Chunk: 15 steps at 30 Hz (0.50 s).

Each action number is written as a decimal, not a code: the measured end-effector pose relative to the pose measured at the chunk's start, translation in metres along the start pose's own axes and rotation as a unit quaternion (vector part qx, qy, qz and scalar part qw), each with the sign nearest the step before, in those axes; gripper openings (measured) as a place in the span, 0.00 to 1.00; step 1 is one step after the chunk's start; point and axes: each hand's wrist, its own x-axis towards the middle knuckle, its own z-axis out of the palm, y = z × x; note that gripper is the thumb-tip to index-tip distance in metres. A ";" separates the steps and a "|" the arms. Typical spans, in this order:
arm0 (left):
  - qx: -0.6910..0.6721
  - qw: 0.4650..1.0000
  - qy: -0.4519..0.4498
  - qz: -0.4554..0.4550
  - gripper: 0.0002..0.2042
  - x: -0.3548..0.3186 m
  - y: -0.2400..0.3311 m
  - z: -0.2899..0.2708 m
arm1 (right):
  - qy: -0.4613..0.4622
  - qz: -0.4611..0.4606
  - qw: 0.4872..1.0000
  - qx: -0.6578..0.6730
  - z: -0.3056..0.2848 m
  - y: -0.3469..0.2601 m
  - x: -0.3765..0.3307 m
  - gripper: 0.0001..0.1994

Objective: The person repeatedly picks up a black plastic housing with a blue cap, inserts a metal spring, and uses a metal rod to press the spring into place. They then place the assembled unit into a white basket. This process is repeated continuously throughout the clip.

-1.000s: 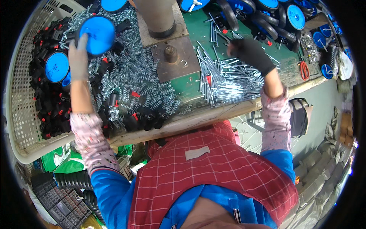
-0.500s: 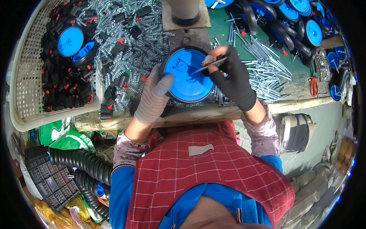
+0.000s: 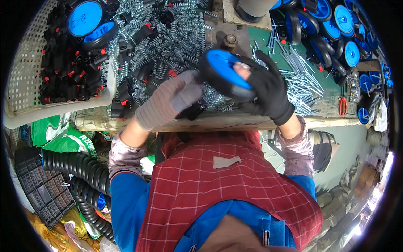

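A wheel with a blue hub (image 3: 223,67) and black tyre is tilted above the bench's front part. My right hand (image 3: 268,90), in a black glove with bare fingertips, grips it at its right side, thumb on the blue face; the fingers behind are partly hidden. My left hand (image 3: 170,101), in a grey striped glove, is just left of the tyre, blurred, thumb and fingers apart. I see nothing held in it. Under and behind the wheel lie loose metal springs (image 3: 168,52). To the right of my right hand is a heap of metal pins (image 3: 300,80).
A white perforated basket (image 3: 63,110) at the left holds black parts with red tabs and two blue wheels. A round metal post (image 3: 252,11) and a bolt (image 3: 230,40) stand ahead. More blue wheels (image 3: 319,29) pile up at the back right, near orange-handled pliers (image 3: 343,106).
The wheel has tipped from facing me to a slant and moved slightly right. My left hand has come off it; my right hand now grips it. The pin in my right fingers is out of sight.
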 end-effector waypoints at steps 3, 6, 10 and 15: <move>0.543 0.840 -0.006 0.020 0.33 -0.012 0.004 -0.015 | 0.055 0.170 0.983 0.047 0.007 0.010 -0.036 0.31; 0.662 0.741 -0.039 -0.105 0.36 -0.020 -0.011 -0.014 | 0.092 0.421 0.888 0.160 0.011 0.009 -0.069 0.30; 0.674 0.723 -0.066 -0.138 0.38 -0.018 -0.016 -0.011 | 0.163 0.468 0.835 0.239 0.023 0.027 -0.096 0.28; 0.362 0.928 0.047 -0.071 0.34 0.003 0.021 -0.010 | 0.320 0.443 0.786 0.289 0.031 0.040 -0.091 0.22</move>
